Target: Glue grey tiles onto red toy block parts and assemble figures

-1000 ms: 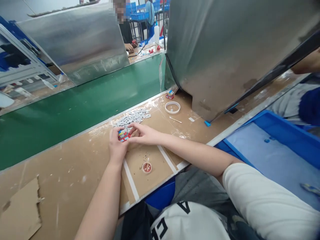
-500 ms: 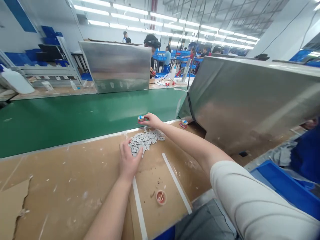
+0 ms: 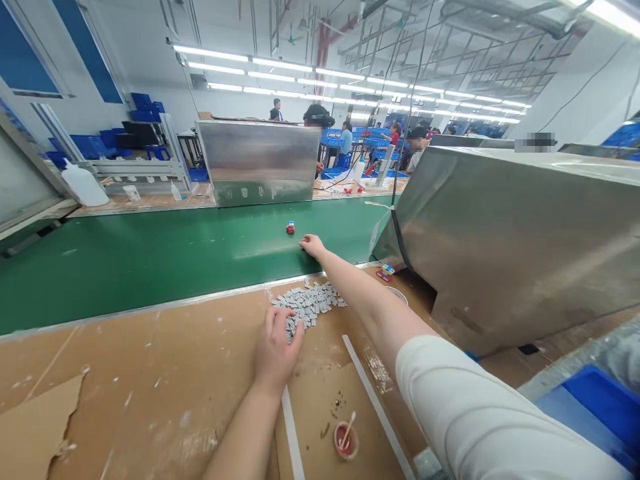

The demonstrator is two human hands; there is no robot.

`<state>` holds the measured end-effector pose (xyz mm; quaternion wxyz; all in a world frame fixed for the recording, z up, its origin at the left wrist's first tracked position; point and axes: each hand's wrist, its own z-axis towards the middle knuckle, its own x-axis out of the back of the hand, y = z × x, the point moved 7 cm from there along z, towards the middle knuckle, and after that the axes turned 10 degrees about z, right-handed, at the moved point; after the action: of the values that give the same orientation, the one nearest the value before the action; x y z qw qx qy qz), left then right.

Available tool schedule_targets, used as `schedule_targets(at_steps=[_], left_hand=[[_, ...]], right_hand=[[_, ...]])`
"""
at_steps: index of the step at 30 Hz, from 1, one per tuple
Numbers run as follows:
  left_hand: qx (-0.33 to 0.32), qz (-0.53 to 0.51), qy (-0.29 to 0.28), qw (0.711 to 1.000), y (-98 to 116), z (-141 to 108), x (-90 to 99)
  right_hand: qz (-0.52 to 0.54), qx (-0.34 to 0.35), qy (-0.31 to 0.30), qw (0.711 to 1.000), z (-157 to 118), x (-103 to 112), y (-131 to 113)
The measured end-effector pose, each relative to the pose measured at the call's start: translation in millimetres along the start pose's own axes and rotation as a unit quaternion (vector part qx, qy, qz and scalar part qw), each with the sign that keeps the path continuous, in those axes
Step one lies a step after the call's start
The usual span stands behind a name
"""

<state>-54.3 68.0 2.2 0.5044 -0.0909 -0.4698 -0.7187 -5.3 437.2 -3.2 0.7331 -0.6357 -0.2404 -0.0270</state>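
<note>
A small red, white and blue toy piece (image 3: pixel 291 227) stands on the green belt (image 3: pixel 215 247), left of and beyond my right hand (image 3: pixel 313 246). That hand is over the belt, empty, its fingers loosely curled and apart from the toy. My left hand (image 3: pixel 280 340) rests at the near left side of a pile of small grey tiles (image 3: pixel 315 300), thumb and fingers spread around the pile's edge. A second toy piece (image 3: pixel 385 273) sits on the table beyond my right forearm.
A small cup (image 3: pixel 346 441) of red stuff with a swab stands on cardboard between white strips. Large metal housings (image 3: pixel 260 163) (image 3: pixel 525 233) flank the belt. A blue bin (image 3: pixel 600 407) is at the right. Several people work in the background.
The toy piece has left my right hand and now stands on the green belt. The camera view has tilted up and shifted left. My left hand stays by the grey pile.
</note>
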Motion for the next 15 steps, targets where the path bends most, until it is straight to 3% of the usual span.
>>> schedule_targets(at_steps=[3,5,7,9,10,12,13,14,15], left_hand=[[-0.002,-0.009,-0.005,1.0,0.8,1.7,0.2],[-0.001,-0.015,-0.006,1.0,1.1,2.9,0.6],[0.003,-0.019,-0.01,1.0,0.4,4.3,0.5],[0.01,-0.017,-0.019,1.0,-1.7,6.0,-0.2],[0.015,-0.015,-0.023,1.0,-3.1,7.0,-0.5],[0.024,-0.01,-0.029,0.999,-5.7,9.7,-0.5],[0.028,-0.008,-0.031,0.999,-6.5,11.4,0.0],[0.031,-0.007,-0.033,0.999,-6.6,13.3,0.7],[0.034,-0.004,-0.035,0.999,-6.2,15.5,1.8]], right_hand=[[0.07,0.024,0.003,0.997,-46.9,9.9,-9.6],[0.107,0.054,0.006,0.993,-99.0,31.0,-15.4],[0.133,0.093,0.012,0.987,-165.1,66.3,-17.6],[0.145,0.146,0.035,0.978,-237.5,116.2,-14.7],[0.133,0.22,0.065,0.964,-275.2,147.8,-16.8],[0.1,0.319,0.21,0.919,-343.5,223.9,-9.9],[0.097,0.351,0.317,0.876,-374.4,266.3,-2.6],[0.094,0.373,0.434,0.815,-403.1,307.3,6.3],[0.076,0.367,0.518,0.769,-422.3,342.6,15.0]])
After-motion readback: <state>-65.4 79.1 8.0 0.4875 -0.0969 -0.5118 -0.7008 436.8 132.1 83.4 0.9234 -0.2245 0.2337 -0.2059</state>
